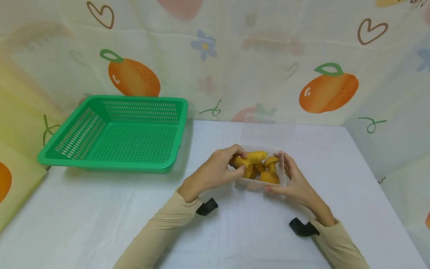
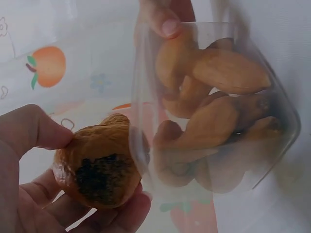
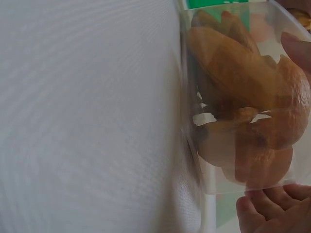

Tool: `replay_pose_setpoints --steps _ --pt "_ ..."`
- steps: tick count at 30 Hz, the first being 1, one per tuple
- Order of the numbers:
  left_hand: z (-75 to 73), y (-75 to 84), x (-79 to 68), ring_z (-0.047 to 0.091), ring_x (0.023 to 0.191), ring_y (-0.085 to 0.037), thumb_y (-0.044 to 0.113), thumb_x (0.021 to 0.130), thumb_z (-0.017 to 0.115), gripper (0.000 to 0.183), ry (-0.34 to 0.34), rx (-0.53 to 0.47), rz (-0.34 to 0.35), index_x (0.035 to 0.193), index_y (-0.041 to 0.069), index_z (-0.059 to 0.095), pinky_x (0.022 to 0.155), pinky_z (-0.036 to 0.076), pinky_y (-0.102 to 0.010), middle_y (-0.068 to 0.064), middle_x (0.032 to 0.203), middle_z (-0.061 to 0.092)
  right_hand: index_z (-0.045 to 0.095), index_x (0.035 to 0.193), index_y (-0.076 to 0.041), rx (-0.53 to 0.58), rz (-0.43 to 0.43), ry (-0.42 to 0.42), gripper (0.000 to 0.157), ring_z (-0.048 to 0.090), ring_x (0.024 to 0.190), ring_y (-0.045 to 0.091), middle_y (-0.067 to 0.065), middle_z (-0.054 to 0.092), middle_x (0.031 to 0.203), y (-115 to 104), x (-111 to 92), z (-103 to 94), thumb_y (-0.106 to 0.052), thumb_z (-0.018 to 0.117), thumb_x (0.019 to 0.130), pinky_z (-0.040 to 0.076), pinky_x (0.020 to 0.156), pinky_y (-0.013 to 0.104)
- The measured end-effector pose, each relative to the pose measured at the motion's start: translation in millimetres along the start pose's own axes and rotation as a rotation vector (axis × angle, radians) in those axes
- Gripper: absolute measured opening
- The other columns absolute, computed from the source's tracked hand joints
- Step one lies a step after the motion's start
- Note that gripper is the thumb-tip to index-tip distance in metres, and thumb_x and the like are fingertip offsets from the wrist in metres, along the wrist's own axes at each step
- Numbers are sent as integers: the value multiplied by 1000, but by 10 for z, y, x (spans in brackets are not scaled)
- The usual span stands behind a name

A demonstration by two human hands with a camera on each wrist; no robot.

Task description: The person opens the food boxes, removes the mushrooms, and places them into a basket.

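A clear plastic box (image 1: 250, 184) with several yellow-brown mushrooms (image 1: 270, 177) in it stands on the white-covered table. At the box's left end, my left hand (image 1: 216, 170) pinches another mushroom (image 2: 104, 167) between thumb and fingers. Its dark, rough patch shows in the left wrist view, beside the box wall. My right hand (image 1: 299, 185) grips the right end of the box, thumb at the near side and fingers around the far corner. The right wrist view shows mushrooms (image 3: 238, 73) piled against the see-through wall.
A green slotted plastic basket (image 1: 177, 149) stands at the back left of the table. The box's clear lid (image 1: 268, 130) extends behind it. A fruit-printed cloth (image 1: 228, 71) hangs along the back. Black wrist mounts (image 1: 304, 227) stick out from the sleeves.
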State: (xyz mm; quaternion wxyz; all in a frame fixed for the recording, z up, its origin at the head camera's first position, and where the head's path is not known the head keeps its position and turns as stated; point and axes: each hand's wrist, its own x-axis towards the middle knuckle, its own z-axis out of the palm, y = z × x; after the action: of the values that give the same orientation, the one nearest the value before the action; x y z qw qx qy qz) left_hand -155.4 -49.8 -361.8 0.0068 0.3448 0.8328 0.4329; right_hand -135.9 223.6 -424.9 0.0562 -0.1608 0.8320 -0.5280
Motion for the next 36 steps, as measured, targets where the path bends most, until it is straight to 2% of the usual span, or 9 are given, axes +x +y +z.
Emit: replay_pose_setpoints --steps 4,6,11,15,21,29,36 --pt "-72 -3 -1 63 90 -9 7 90 62 39 -37 -2 -5 128 4 60 84 54 -20 -5 120 69 16 156 -11 2 8 -2 106 22 149 42 16 28 159 5 2 1 -9 85 76 16 119 63" --pt "-106 -3 -5 63 92 -10 8 90 63 43 -57 -3 -12 133 4 60 87 53 -20 -5 123 68 16 156 -11 0 11 -3 106 22 148 42 17 29 159 7 4 2 -10 85 76 16 119 64" --pt "-159 -14 -13 63 94 -8 8 89 65 45 -94 -43 -32 134 8 62 93 53 -21 -3 129 67 18 156 -11 -8 14 -3 104 24 147 43 16 30 158 9 5 5 -11 86 76 17 119 64" --pt "-179 -23 -21 63 94 -7 7 88 66 44 -99 -61 -36 132 10 64 94 53 -22 -1 128 68 18 156 -11 -14 14 -4 104 24 148 43 16 30 158 7 4 4 -12 85 77 17 118 64" --pt "-200 -28 -45 63 92 -6 8 86 67 43 -48 -37 -16 129 11 66 90 54 -22 0 121 71 17 156 -12 -14 6 -6 104 25 147 44 16 30 158 13 2 3 -12 85 77 17 118 64" --pt "-277 -53 -134 61 82 -7 6 86 67 42 75 9 11 127 8 66 82 53 -24 -1 104 72 18 155 -6 -30 -1 -11 104 27 145 45 18 31 157 15 -2 11 -13 86 77 19 117 65" --pt "-426 -91 -228 61 91 -14 5 84 68 42 157 118 34 126 6 67 88 50 -33 -3 103 73 18 155 -9 -31 8 -9 104 27 145 44 16 30 157 19 -11 3 -14 86 77 19 117 63"
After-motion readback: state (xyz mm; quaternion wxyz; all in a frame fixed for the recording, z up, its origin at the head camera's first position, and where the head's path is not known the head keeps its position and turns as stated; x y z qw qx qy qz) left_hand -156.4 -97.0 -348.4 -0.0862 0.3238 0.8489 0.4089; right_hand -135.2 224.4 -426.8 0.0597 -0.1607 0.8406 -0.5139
